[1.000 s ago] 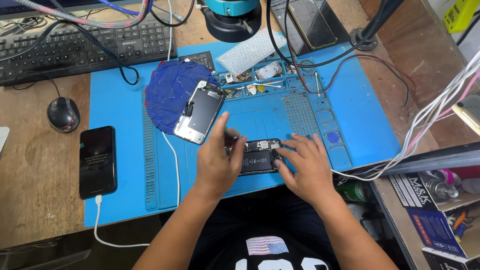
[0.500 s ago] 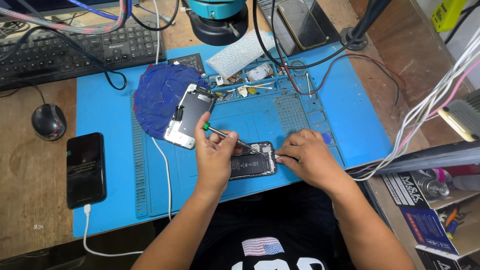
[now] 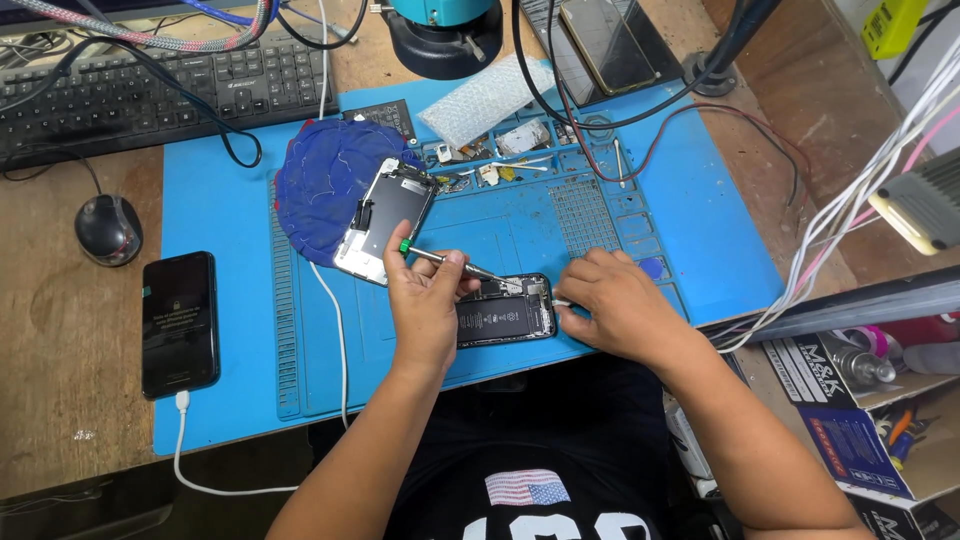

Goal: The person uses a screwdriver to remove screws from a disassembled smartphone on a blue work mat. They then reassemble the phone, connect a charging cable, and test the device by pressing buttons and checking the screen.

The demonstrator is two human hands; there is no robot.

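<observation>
A blue repair mat (image 3: 230,200) covers a wooden desk. On its near edge lies an opened phone (image 3: 505,312), battery exposed. The left hand (image 3: 425,300) is closed around a green-capped screwdriver (image 3: 455,264), its tip down in the phone. The right hand (image 3: 610,300) pinches the phone's right end. 1 detached screen (image 3: 385,218) rests just beyond.

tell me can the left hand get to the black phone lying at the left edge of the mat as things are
Probably yes. The left hand holds a screwdriver over the opened phone, and only bare blue mat and a thin white cable lie between it and the black phone.
</observation>
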